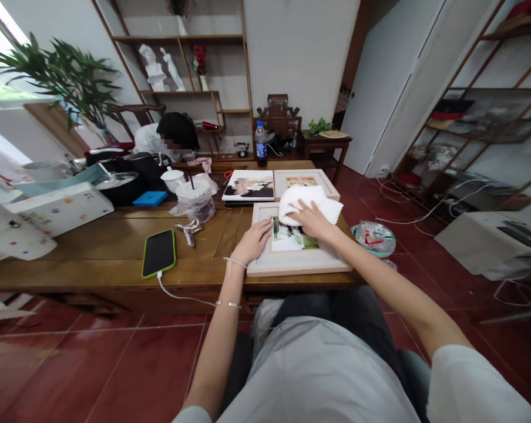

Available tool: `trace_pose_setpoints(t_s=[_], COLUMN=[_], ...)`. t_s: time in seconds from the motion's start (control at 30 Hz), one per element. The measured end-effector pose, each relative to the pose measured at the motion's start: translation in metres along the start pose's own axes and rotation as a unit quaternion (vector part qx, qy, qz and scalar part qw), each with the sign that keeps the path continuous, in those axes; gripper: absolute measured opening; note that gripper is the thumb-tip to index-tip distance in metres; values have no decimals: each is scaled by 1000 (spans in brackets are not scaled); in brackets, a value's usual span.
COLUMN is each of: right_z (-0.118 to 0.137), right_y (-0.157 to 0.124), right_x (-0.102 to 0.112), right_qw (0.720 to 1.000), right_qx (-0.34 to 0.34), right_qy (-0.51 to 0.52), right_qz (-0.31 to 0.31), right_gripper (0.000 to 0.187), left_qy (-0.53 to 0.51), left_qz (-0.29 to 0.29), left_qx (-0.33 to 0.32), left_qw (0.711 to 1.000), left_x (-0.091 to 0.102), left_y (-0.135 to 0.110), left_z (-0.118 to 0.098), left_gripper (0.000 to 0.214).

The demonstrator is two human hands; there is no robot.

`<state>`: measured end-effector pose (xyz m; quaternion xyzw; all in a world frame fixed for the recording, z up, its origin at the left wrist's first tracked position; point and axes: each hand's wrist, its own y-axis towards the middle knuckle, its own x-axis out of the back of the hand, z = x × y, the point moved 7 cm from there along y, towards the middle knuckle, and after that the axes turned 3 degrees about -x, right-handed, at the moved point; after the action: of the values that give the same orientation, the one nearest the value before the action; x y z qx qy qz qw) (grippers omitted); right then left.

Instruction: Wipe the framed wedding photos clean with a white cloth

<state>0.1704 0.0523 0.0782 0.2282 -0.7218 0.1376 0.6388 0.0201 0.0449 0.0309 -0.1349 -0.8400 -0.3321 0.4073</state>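
A light wooden picture frame (259, 264) lies flat at the table's front edge, with a picture of green and white shapes inside its pale mat. My left hand (253, 239) rests on the frame's left side, fingers stretched out flat. Under my right hand (312, 221) is a folded white cloth (304, 198), pressed against the upper part of the frame. The cloth and hand hide part of the picture. Behind it lie a second light frame (329, 183) and a white-edged picture panel (248, 192).
On the wooden table (111, 235) are a phone (158, 252) on a white cable, a silver metal object (189, 231), a plastic cup (194, 197), a blue box (150, 198) and a cola bottle (261, 144). Another person (177, 130) bends low at the far side.
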Motion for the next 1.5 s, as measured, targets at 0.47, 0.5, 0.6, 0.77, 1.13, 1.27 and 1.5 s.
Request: trace_pose_setpoints(t_s=[0.47, 0.5, 0.6, 0.77, 1.13, 1.27, 1.5], right_z=[66, 62, 57, 93, 100, 56, 21], right_y=[-120, -121, -112, -78, -76, -100, -126], right_x=[48, 47, 39, 27, 28, 31, 24], right_qw=[971, 975, 987, 993, 997, 998, 994], right_qx=[105, 78, 1, 35, 42, -20, -47], right_qy=[165, 167, 148, 112, 71, 54, 97], right_qz=[135, 126, 65, -6, 6, 33, 13], right_gripper=[66, 67, 67, 58, 42, 45, 56], left_qy=[-44, -44, -28, 2, -8, -2, 19], left_qz=[-30, -29, -20, -12, -20, -25, -19], left_qx=[26, 30, 42, 39, 12, 12, 14], left_qw=[998, 998, 999, 999, 1000, 1000, 1000], left_x=[12, 14, 17, 21, 16, 14, 8], left_y=[1, 3, 10, 24, 15, 16, 14], left_z=[-7, -6, -3, 0, 1, 2, -4], left_gripper=[40, 40, 37, 33, 31, 30, 30])
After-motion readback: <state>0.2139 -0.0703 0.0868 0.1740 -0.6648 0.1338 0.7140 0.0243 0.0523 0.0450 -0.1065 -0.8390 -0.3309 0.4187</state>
